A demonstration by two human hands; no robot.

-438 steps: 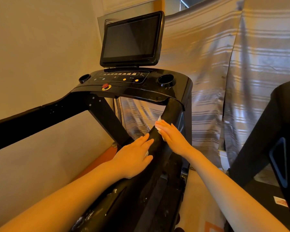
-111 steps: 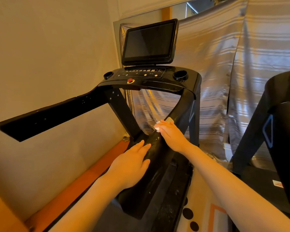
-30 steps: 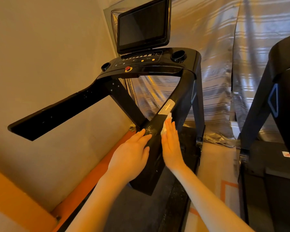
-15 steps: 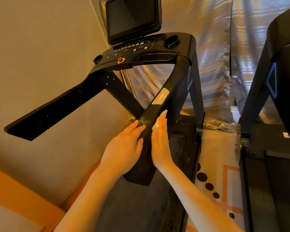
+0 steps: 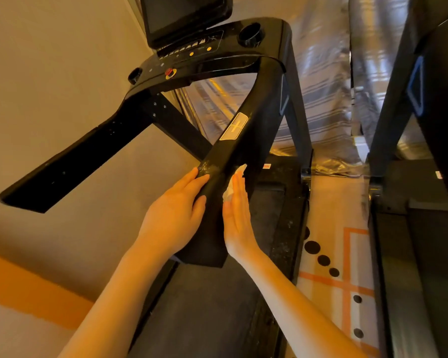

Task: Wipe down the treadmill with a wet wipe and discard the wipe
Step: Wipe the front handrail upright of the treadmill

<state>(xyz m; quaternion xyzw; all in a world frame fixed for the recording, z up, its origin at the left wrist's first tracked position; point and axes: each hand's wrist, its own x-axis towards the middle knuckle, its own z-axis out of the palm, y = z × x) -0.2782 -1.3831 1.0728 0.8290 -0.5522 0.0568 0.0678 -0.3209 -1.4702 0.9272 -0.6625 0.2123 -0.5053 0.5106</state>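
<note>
A black treadmill (image 5: 259,104) fills the view, with its screen and console at the top. Its right handrail (image 5: 233,156) slopes down toward me. My left hand (image 5: 173,215) lies flat on the rail's left side, fingers straight. My right hand (image 5: 237,215) presses a white wet wipe (image 5: 230,188) with straight fingers against the rail's right side. Most of the wipe is hidden behind the palm. The top of the rail near my fingertips shows pale smears.
The left handrail (image 5: 70,161) juts out toward the beige wall. The dusty running belt (image 5: 212,313) lies below my arms. A second black machine (image 5: 435,177) stands on the right, a dotted orange-lined floor mat (image 5: 334,259) between them. Striped silver sheeting (image 5: 321,81) hangs behind.
Both hands have slid down the right handrail toward its lower end, the right hand keeping the wipe pressed on its side. The view has tilted downward.
</note>
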